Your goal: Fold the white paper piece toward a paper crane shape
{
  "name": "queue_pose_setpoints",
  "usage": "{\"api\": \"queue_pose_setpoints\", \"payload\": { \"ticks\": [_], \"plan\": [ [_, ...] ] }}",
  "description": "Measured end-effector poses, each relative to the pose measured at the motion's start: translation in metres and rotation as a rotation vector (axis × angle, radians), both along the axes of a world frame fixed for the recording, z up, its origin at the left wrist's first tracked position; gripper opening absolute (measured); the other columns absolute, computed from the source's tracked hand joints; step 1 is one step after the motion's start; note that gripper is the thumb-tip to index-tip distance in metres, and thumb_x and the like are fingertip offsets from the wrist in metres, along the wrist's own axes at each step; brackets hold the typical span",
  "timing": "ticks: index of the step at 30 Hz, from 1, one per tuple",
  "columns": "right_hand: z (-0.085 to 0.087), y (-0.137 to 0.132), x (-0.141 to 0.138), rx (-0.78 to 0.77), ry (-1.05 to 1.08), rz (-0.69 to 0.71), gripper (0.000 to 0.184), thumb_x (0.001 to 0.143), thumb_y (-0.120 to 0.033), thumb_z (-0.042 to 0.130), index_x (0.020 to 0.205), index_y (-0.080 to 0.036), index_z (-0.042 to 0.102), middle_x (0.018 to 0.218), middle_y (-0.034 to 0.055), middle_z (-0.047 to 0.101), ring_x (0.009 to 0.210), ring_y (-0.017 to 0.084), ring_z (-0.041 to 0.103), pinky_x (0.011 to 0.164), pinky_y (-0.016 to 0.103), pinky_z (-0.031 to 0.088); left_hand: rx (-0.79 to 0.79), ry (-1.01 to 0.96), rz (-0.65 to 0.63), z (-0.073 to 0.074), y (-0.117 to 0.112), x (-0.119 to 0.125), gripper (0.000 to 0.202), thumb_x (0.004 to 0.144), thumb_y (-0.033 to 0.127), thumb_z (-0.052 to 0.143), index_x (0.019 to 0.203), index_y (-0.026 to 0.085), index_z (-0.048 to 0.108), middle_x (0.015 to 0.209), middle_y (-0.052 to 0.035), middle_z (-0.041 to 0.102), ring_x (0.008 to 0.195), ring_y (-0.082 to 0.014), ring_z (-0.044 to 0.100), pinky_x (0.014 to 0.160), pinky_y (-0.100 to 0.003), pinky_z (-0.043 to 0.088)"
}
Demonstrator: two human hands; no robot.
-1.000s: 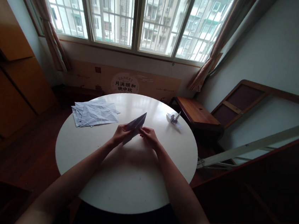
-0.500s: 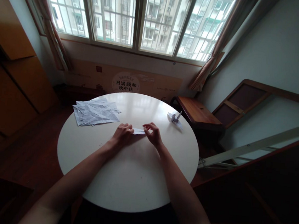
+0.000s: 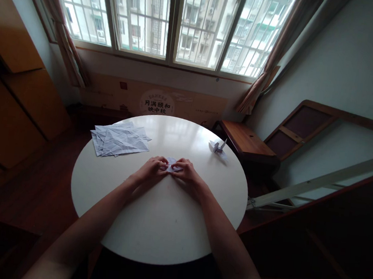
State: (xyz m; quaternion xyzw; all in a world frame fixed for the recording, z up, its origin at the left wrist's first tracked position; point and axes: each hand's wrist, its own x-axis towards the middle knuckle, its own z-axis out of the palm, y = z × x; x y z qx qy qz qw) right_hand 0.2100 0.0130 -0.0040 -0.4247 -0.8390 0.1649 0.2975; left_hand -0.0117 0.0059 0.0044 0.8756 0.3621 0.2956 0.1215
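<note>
A small piece of folded paper (image 3: 171, 160) is held between my two hands over the middle of the round white table (image 3: 165, 217). My left hand (image 3: 153, 167) pinches its left side, fingers closed. On the right side my right hand (image 3: 185, 169) grips it the same way, thumb and fingers pressed together. Both hands cover much of the paper, so its exact shape is hidden. A folded paper crane (image 3: 218, 148) stands apart at the table's right, wings spread. To the left lies a loose stack of creased paper sheets (image 3: 121, 140).
A wooden bench (image 3: 248, 137) stands past the table's right edge, by a framed wooden panel (image 3: 299, 127) against the wall. Wooden cabinets (image 3: 19, 108) line the left. Barred windows (image 3: 198, 25) and a printed banner (image 3: 193, 104) are behind the table.
My right hand has moved left and down, closing on the folded paper. The hands are nearer each other, and the paper has turned from a thin strip to a wider shape.
</note>
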Motion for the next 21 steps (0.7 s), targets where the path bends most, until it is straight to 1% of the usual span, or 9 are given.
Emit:
{"api": "queue_pose_setpoints", "payload": {
  "ticks": [4, 6, 8, 10, 13, 15, 17, 21],
  "plan": [
    [0.0038, -0.0037, -0.0030, 0.002, -0.026, -0.046, 0.019, 0.074, -0.039, 0.076, 0.089, -0.027, 0.077, 0.094, 0.0069, 0.065, 0.095, 0.023, 0.054, 0.089, 0.039, 0.040, -0.008, -0.016, -0.010, 0.0017, -0.0017, 0.0004, 0.014, 0.082, 0.033, 0.066, 0.087, 0.022, 0.075, 0.093, -0.0057, 0.069, 0.085, -0.0185, 0.064, 0.082, -0.030, 0.048],
    [0.0070, -0.0063, -0.0037, 0.031, -0.048, -0.091, 0.019, 0.074, -0.042, 0.075, 0.086, -0.027, 0.077, 0.094, 0.0083, 0.066, 0.101, 0.026, 0.051, 0.092, 0.042, 0.037, -0.015, -0.028, -0.006, 0.0020, -0.0022, 0.0008, 0.016, 0.083, 0.034, 0.065, 0.085, 0.022, 0.075, 0.092, -0.0057, 0.069, 0.084, -0.0182, 0.063, 0.081, -0.030, 0.047],
    [0.0095, -0.0078, -0.0037, 0.042, -0.054, -0.102, 0.019, 0.074, -0.044, 0.075, 0.085, -0.028, 0.078, 0.092, 0.0084, 0.066, 0.101, 0.026, 0.051, 0.092, 0.043, 0.036, -0.019, -0.031, 0.003, 0.0012, -0.0018, 0.0012, 0.018, 0.084, 0.036, 0.064, 0.085, 0.022, 0.075, 0.091, -0.0062, 0.069, 0.084, -0.0183, 0.064, 0.081, -0.030, 0.047],
    [0.0100, -0.0078, -0.0032, 0.003, -0.016, -0.043, 0.018, 0.077, -0.043, 0.072, 0.086, -0.028, 0.078, 0.089, 0.0066, 0.066, 0.091, 0.022, 0.055, 0.087, 0.038, 0.039, -0.016, -0.025, 0.007, -0.0003, -0.0008, 0.0014, 0.019, 0.084, 0.037, 0.063, 0.084, 0.021, 0.075, 0.090, -0.0066, 0.069, 0.084, -0.0185, 0.063, 0.081, -0.030, 0.047],
    [0.0075, -0.0056, -0.0025, -0.098, 0.094, 0.076, 0.021, 0.081, -0.042, 0.068, 0.089, -0.025, 0.077, 0.084, 0.0039, 0.063, 0.073, 0.014, 0.058, 0.070, 0.028, 0.043, -0.004, -0.022, 0.014, -0.0028, 0.0009, 0.0013, 0.021, 0.086, 0.037, 0.061, 0.083, 0.021, 0.074, 0.090, -0.0069, 0.069, 0.084, -0.0189, 0.063, 0.080, -0.031, 0.047],
    [0.0053, -0.0039, -0.0027, -0.130, 0.134, 0.094, 0.024, 0.081, -0.043, 0.067, 0.090, -0.023, 0.077, 0.082, 0.0035, 0.062, 0.067, 0.013, 0.057, 0.064, 0.025, 0.043, 0.000, -0.027, 0.020, -0.0039, 0.0015, 0.0012, 0.024, 0.088, 0.038, 0.058, 0.083, 0.020, 0.074, 0.089, -0.0071, 0.069, 0.084, -0.0190, 0.063, 0.080, -0.031, 0.047],
    [0.0037, -0.0027, -0.0033, -0.120, 0.130, 0.075, 0.025, 0.080, -0.043, 0.068, 0.089, -0.022, 0.077, 0.082, 0.0036, 0.062, 0.067, 0.013, 0.057, 0.065, 0.025, 0.044, 0.001, -0.033, 0.021, -0.0042, 0.0014, 0.0013, 0.025, 0.089, 0.038, 0.057, 0.083, 0.020, 0.074, 0.088, -0.0072, 0.069, 0.084, -0.0189, 0.063, 0.080, -0.031, 0.046],
    [0.0026, -0.0009, -0.0044, -0.034, 0.067, 0.022, 0.023, 0.082, -0.043, 0.066, 0.084, -0.023, 0.077, 0.078, 0.0046, 0.063, 0.076, 0.016, 0.058, 0.072, 0.027, 0.044, 0.001, -0.042, 0.028, -0.0032, 0.0002, 0.0019, 0.022, 0.089, 0.034, 0.056, 0.084, 0.020, 0.072, 0.087, -0.0067, 0.069, 0.083, -0.0181, 0.063, 0.078, -0.029, 0.046]
  ]
}}
